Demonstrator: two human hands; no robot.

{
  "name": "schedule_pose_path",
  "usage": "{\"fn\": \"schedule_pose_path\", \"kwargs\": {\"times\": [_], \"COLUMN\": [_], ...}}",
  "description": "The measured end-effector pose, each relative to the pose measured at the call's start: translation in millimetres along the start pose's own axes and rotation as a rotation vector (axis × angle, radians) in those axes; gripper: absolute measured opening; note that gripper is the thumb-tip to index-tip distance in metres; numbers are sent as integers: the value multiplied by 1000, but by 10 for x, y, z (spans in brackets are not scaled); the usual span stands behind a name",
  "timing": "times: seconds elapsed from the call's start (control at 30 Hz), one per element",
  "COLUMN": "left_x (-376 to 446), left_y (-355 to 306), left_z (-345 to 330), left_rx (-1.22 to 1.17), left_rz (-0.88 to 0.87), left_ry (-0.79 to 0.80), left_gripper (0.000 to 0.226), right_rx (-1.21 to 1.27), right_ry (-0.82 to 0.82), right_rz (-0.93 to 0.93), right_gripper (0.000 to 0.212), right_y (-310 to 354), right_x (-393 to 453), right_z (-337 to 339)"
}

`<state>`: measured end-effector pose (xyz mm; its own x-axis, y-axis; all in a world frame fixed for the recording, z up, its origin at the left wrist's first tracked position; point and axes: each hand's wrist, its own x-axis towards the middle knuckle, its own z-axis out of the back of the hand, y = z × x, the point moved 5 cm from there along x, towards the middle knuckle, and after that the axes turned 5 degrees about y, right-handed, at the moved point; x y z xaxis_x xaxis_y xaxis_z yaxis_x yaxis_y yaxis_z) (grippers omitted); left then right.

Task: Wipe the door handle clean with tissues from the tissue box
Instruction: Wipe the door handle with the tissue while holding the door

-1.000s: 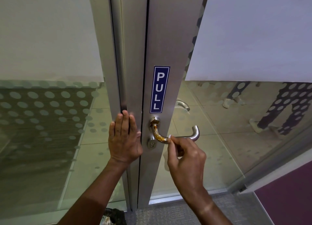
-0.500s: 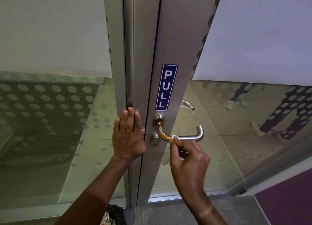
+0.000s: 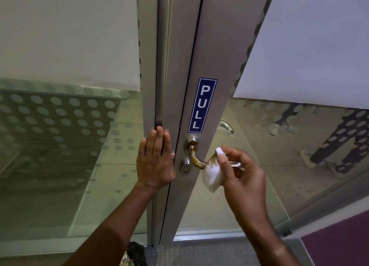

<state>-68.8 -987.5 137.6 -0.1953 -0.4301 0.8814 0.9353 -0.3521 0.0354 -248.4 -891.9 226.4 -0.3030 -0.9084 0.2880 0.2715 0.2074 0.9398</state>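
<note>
Glass door: left hand (image 3: 154, 162) flat on frame (image 3: 169, 86); right hand's fingers (image 3: 235, 162) pinch tissue (image 3: 211, 176) against handle (image 3: 194, 158).

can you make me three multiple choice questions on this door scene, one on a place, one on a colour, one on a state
1. Where is the left hand?
A. flat on the door frame left of the handle
B. on the floor
C. gripping the handle

2. What colour is the PULL sign?
A. red
B. blue with white letters
C. green

3. What is the right hand doing?
A. hanging empty
B. pointing at the sign
C. holding a white tissue against the door handle

Answers: 1 A, its straight fingers lie on the metal frame. 2 B, the sign is plainly blue. 3 C, the tissue is pinched in its fingers at the lever.
</note>
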Motion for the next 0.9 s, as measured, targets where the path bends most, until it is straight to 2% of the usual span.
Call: {"fn": "schedule_pose_path", "kwargs": {"times": [0.13,0.3,0.4,0.57,0.7,0.8,0.9], "left_x": [3,8,5,19,6,2,17], "left_y": [2,2,0,2,1,-5,-2], "left_z": [6,-6,8,17,22,20,32], "left_rx": [-3,-7,-15,-2,7,9,5], "left_rz": [-7,2,5,7,2,0,2], "left_ry": [-3,1,4,11,14,20,18], "left_gripper": [70,68,68,80,84,85,86], "right_rx": [-292,-472,-575,-709,-763,-805,-843], "right_ry": [136,291,373,612,849,853,796], "right_rz": [104,208,316,312,266,235,269], "right_gripper": [31,36,47,28,31,16,17], "right_y": [33,127,259,432,476,377,299], "right_x": [154,272,310,415,430,458,481], "right_z": [100,61,41,22,-111,-224,-307]}}
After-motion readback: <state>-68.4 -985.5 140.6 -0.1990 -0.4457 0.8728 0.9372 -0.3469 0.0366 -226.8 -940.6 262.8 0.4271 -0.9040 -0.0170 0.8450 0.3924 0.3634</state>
